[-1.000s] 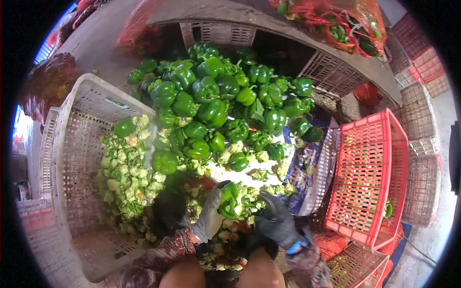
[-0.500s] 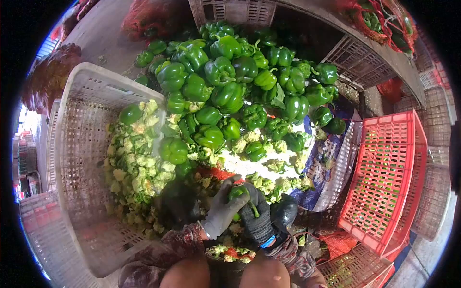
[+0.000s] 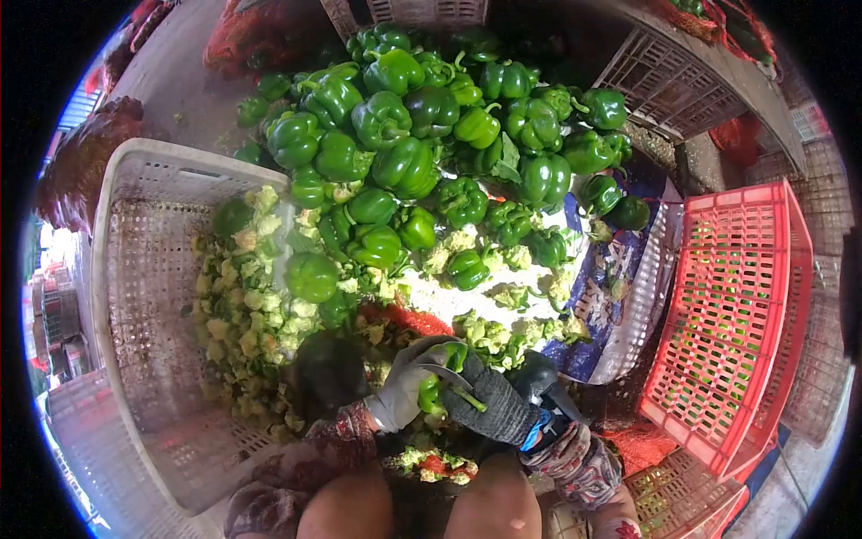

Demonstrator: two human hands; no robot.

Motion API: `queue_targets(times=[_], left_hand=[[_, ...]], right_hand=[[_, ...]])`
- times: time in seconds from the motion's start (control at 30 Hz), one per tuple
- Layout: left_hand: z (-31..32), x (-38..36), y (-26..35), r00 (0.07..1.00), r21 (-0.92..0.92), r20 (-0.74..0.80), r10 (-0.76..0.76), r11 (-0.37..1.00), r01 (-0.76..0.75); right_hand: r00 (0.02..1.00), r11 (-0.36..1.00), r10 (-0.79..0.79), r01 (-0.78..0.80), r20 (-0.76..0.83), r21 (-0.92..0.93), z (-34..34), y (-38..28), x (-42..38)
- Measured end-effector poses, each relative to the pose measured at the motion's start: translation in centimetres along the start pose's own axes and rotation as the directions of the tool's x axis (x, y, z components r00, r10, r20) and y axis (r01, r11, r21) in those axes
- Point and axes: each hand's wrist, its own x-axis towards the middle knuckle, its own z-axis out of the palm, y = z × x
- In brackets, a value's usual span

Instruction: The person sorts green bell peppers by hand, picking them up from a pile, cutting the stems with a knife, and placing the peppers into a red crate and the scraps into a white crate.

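My left hand (image 3: 406, 384), in a pale grey glove, is closed round a green bell pepper (image 3: 431, 395). A curved knife blade (image 3: 444, 372) crosses the pepper, with green showing on both sides of it. My right hand (image 3: 489, 406), in a dark grey glove with a blue band at the wrist, is closed at the blade's right end; the handle is hidden. A green stem (image 3: 470, 400) sticks out against the right hand's fingers. Beyond my hands lies a heap of whole green bell peppers (image 3: 406, 168).
On my left, a tilted whitish crate (image 3: 135, 296) holds pale green pepper trimmings (image 3: 260, 305). A red crate (image 3: 727, 314) stands on the right, with green showing through its slots. Red netting (image 3: 404, 319) lies before my hands. A dark crate (image 3: 669, 81) is at the back right.
The knife blade now shows across the pepper, which appears in separate green parts. My right hand has turned and shifted slightly right. The view has shifted a little.
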Motion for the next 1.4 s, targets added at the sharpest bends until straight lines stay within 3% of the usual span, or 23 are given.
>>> queue_targets(times=[0.07,0.1,0.17,0.23,0.27,0.4,0.47,0.5,0.53,0.67,0.73,0.77,0.8,0.83,0.87,0.9,1.0,1.1,1.2,1.23,1.3,1.37,1.4], left_hand=[[0.3,0.0,0.8,0.999,-0.041,0.022,-0.039,0.998,0.040],[0.3,0.0,0.6,0.994,-0.031,0.041,0.100,0.995,-0.099],[-0.2,0.1,0.4,0.974,0.047,-0.010,0.225,0.973,-0.225],[-0.9,0.4,1.0,0.986,-0.490,-0.146,0.083,0.859,-0.146],[-1.4,0.5,1.7,0.986,-0.561,-0.156,0.066,0.815,-0.143],[-0.6,0.7,2.9,0.987,-0.382,-0.139,0.081,0.915,-0.130],[-1.0,0.4,2.3,0.994,-0.529,0.106,0.008,0.847,0.050],[0.2,0.6,2.1,0.983,-0.226,0.179,0.032,0.974,0.010],[1.9,0.5,2.8,0.984,-0.145,0.138,-0.115,0.980,0.134],[2.6,1.8,2.0,0.973,0.105,0.219,0.073,0.990,-0.098],[-0.1,0.9,5.0,0.929,0.479,0.269,0.253,0.802,-0.357],[-1.4,1.3,5.9,0.858,0.744,0.212,0.467,0.492,-0.452],[-3.1,0.6,7.3,0.826,0.805,0.114,0.552,0.436,-0.403],[-6.0,0.7,4.6,0.798,0.860,-0.125,0.590,0.466,-0.210],[-7.5,0.2,6.0,0.798,0.938,-0.257,0.546,0.340,0.070],[-8.6,0.0,6.5,0.705,0.966,-0.246,0.666,0.106,0.237],[-11.2,1.5,7.9,0.783,0.933,-0.289,0.551,-0.023,0.360],[-13.1,3.2,8.0,0.858,0.940,-0.232,0.458,-0.122,0.320],[-15.7,3.4,7.9,0.836,0.946,-0.321,0.445,0.195,0.259],[-15.5,2.4,7.8,0.832,0.862,-0.356,0.425,0.493,0.117],[-14.5,0.2,7.7,0.865,0.402,-0.378,0.329,0.900,-0.166],[-10.9,-1.0,7.8,0.948,-0.104,-0.238,0.212,0.965,-0.242],[-9.1,-0.4,6.9,0.958,-0.073,-0.211,0.195,0.974,-0.215]], right_hand=[[0.999,0.964,-0.008,-0.001,0.033,0.267,-1.3,0.1,0.1],[0.998,0.917,-0.040,0.022,0.038,0.398,-2.4,0.1,0.3],[0.972,0.807,0.232,-0.173,-0.033,0.564,-2.9,1.3,-1.2],[0.888,0.931,0.348,-0.291,-0.301,0.218,-3.5,-0.4,-0.9],[0.815,0.911,0.394,-0.406,-0.424,0.067,-4.2,-1.9,-0.2],[0.851,0.919,0.286,-0.374,-0.440,-0.126,-2.6,0.8,-0.9],[0.840,0.935,0.339,-0.351,-0.424,0.051,-1.3,1.3,-2.2],[0.821,0.914,0.395,-0.303,-0.412,0.271,-0.8,1.4,-2.4],[0.784,0.867,0.491,-0.396,-0.381,0.303,-0.1,2.3,-3.2],[0.581,0.612,0.765,-0.517,-0.279,0.598,0.6,5.4,-8.0],[0.503,0.603,0.788,-0.514,-0.355,0.610,-1.9,5.1,-9.7],[0.469,0.636,0.771,-0.523,-0.431,0.568,-3.8,4.9,-10.6],[0.437,0.665,0.746,-0.530,-0.502,0.527,-5.4,4.4,-11.4],[0.405,0.690,0.715,-0.541,-0.571,0.481,-7.0,4.1,-12.1],[0.378,0.710,0.680,-0.552,-0.628,0.437,-8.7,3.8,-13.0],[0.352,0.721,0.650,-0.564,-0.673,0.401,-10.1,3.5,-13.9],[0.309,0.747,0.560,-0.589,-0.769,0.307,-13.0,2.7,-15.7],[0.330,0.778,0.514,-0.568,-0.792,0.269,-13.6,1.5,-15.4],[0.465,0.830,0.512,-0.484,-0.723,0.276,-11.3,-0.4,-11.3],[0.546,0.839,0.531,-0.450,-0.648,0.307,-9.9,-1.3,-9.0],[0.715,0.824,0.552,-0.390,-0.430,0.410,-6.9,-3.6,-3.6],[0.836,0.740,0.520,-0.339,-0.176,0.581,-3.3,-5.1,1.9],[0.862,0.694,0.495,-0.315,-0.112,0.647,-1.7,-5.0,3.9]])
